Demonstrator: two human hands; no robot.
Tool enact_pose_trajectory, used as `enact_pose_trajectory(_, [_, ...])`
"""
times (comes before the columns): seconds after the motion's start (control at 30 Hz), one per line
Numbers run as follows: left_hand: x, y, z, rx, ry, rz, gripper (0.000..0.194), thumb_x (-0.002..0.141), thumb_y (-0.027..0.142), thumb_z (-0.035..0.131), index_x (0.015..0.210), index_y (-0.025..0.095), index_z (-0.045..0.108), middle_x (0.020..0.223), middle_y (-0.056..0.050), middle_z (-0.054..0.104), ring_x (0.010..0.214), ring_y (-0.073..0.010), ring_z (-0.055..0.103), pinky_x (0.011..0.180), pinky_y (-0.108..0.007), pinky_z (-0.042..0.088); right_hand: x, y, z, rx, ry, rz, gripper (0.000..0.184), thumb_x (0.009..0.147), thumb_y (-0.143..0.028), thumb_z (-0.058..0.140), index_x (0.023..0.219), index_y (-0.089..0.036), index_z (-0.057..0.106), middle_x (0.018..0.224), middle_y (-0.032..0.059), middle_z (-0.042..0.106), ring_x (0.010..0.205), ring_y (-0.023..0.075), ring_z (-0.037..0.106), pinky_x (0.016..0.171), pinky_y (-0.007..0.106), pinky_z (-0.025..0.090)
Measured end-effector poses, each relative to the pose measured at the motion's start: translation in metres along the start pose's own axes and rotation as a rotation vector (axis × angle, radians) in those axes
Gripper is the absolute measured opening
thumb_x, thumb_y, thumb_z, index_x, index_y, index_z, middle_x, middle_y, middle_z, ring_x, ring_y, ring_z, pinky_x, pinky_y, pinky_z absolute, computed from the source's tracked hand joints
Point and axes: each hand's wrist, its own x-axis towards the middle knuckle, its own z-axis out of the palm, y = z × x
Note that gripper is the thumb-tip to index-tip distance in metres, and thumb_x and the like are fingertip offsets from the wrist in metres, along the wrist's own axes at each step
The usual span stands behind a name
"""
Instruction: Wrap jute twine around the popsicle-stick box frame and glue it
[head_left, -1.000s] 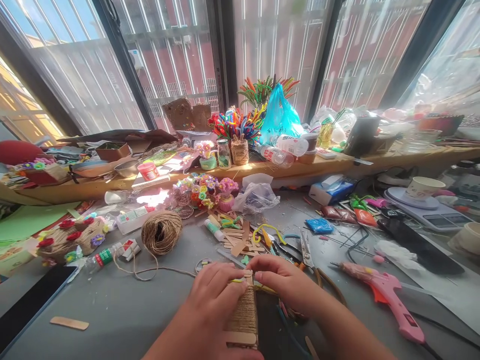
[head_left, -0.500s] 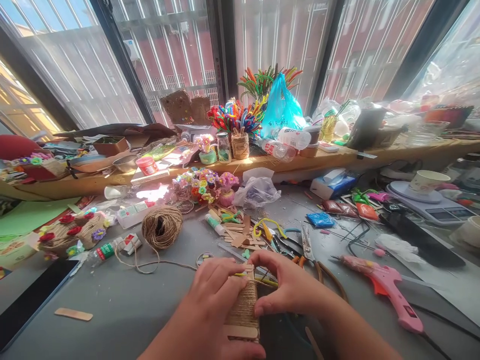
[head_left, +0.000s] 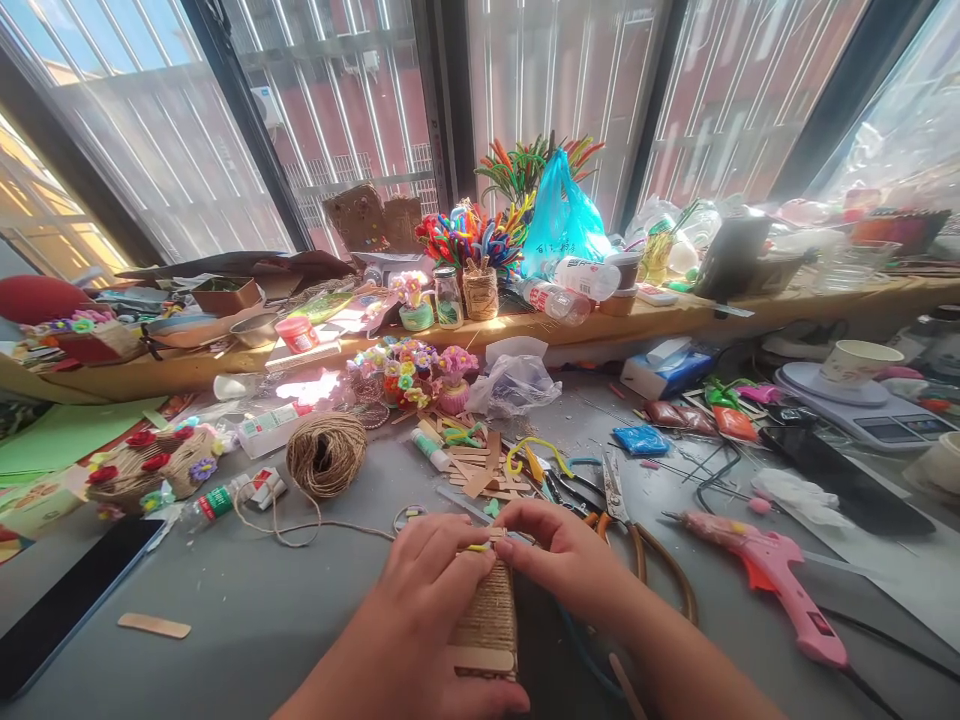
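A small box-like piece wrapped in jute twine (head_left: 489, 615), with wooden craft sticks showing at its top and bottom, is in front of me. My left hand (head_left: 431, 600) grips it from the left, thumb low and fingers across its upper part. At its top right corner, my right hand (head_left: 559, 550) pinches with thumb and forefinger; the twine strand there is mostly hidden by the fingers. A loose strand of twine (head_left: 345, 524) runs from behind my left hand to the twine ball (head_left: 326, 455) on the left. One craft stick (head_left: 489, 659) crosses the piece's lower end.
Scissors (head_left: 613, 490), pliers (head_left: 574, 485) and loose craft sticks (head_left: 480, 465) lie beyond my hands. A pink glue gun (head_left: 772, 570) with its cable is at right, a phone (head_left: 75, 600) at left. A cluttered wooden ledge (head_left: 480, 330) runs along the window.
My right thumb has moved up from the piece's side to its top corner, closing toward the forefinger. The left hand keeps its hold. The view has shifted slightly.
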Motion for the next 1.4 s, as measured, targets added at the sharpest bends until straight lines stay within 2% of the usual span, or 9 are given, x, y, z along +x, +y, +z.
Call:
enact_pose_trajectory(0.23, [0.001,0.001,0.001,-0.007,-0.005,-0.021,0.085,0.074,0.064,0.102,0.140,0.030,0.060,0.143,-0.012,0.071,0.135,-0.0400,0.065,0.122,-0.059,0.048,-0.007,-0.002,0.003,-0.041,0.039,0.008,0.037,0.090,-0.057,0.084,0.103,-0.023,0.075,0.112,0.0071,0.078,0.114,0.0348,0.068,0.105,0.047,0.049])
enact_pose_trajectory(0.57, [-0.013,-0.011,0.015,-0.115,0.048,-0.098,0.097,0.063,0.067,0.107,0.142,0.034,0.061,0.154,-0.014,0.061,0.141,-0.0436,0.062,0.124,-0.064,0.048,-0.006,-0.002,0.011,0.186,0.041,0.053,0.046,0.080,-0.061,0.092,0.097,-0.023,0.072,0.106,0.0052,0.075,0.109,0.0322,0.067,0.096,0.041,0.052])
enact_pose_trajectory(0.7, [-0.021,-0.019,0.016,-0.303,0.091,-0.190,0.102,0.075,0.087,0.088,0.155,0.033,0.054,0.175,-0.019,0.039,0.155,-0.0476,0.051,0.120,-0.061,0.054,-0.007,-0.002,0.014,0.255,0.041,0.054,0.051,0.076,-0.063,0.095,0.097,-0.023,0.072,0.101,0.0048,0.076,0.106,0.0319,0.068,0.094,0.040,0.052])
enact_pose_trajectory(0.77, [-0.019,-0.021,0.011,-0.467,0.121,-0.338,0.094,0.087,0.089,0.074,0.158,0.032,0.051,0.174,-0.019,0.042,0.155,-0.0449,0.052,0.118,-0.057,0.054,-0.008,-0.002,0.014,0.272,0.028,0.047,0.051,0.076,-0.064,0.095,0.095,-0.023,0.071,0.099,0.0050,0.076,0.104,0.0320,0.069,0.093,0.040,0.053])
enact_pose_trajectory(0.83, [-0.011,-0.022,0.003,-0.624,0.118,-0.547,0.080,0.095,0.084,0.066,0.152,0.028,0.054,0.162,-0.018,0.057,0.146,-0.0408,0.059,0.114,-0.051,0.056,-0.009,0.000,0.014,0.288,0.008,0.039,0.051,0.077,-0.064,0.095,0.095,-0.023,0.071,0.100,0.0054,0.077,0.104,0.0320,0.069,0.093,0.040,0.053])
enact_pose_trajectory(0.93, [0.005,-0.025,-0.009,-0.737,0.025,-0.732,0.061,0.099,0.076,0.060,0.122,0.021,0.069,0.120,-0.012,0.078,0.113,-0.0334,0.073,0.094,-0.041,0.060,-0.012,0.005,0.014,0.267,-0.010,0.023,0.046,0.081,-0.062,0.094,0.096,-0.024,0.072,0.101,0.0054,0.077,0.105,0.0317,0.068,0.093,0.040,0.054])
enact_pose_trajectory(1.07, [0.025,-0.025,-0.026,-0.738,-0.097,-0.738,0.044,0.093,0.062,0.069,0.087,0.019,0.073,0.086,-0.003,0.073,0.087,-0.0236,0.067,0.079,-0.031,0.051,-0.015,0.011,0.013,0.192,-0.013,-0.007,0.039,0.086,-0.055,0.091,0.102,-0.024,0.074,0.105,0.0049,0.076,0.109,0.0327,0.068,0.098,0.042,0.053])
enact_pose_trajectory(1.27, [0.043,-0.025,-0.036,-0.730,-0.317,-0.722,0.029,0.082,0.046,0.077,0.080,0.018,0.074,0.073,0.003,0.065,0.071,-0.0177,0.056,0.066,-0.027,0.040,-0.020,0.013,0.011,0.065,-0.006,-0.041,0.032,0.090,-0.050,0.087,0.108,-0.025,0.077,0.112,0.0058,0.077,0.115,0.0357,0.068,0.105,0.046,0.050])
enact_pose_trajectory(1.4, [0.045,-0.023,-0.027,-0.733,-0.312,-0.708,0.026,0.079,0.044,0.074,0.077,0.019,0.068,0.074,0.004,0.060,0.073,-0.0174,0.052,0.066,-0.027,0.039,-0.023,0.013,0.013,0.060,0.018,-0.042,0.031,0.092,-0.049,0.085,0.110,-0.025,0.076,0.114,0.0060,0.076,0.117,0.0360,0.068,0.105,0.046,0.050])
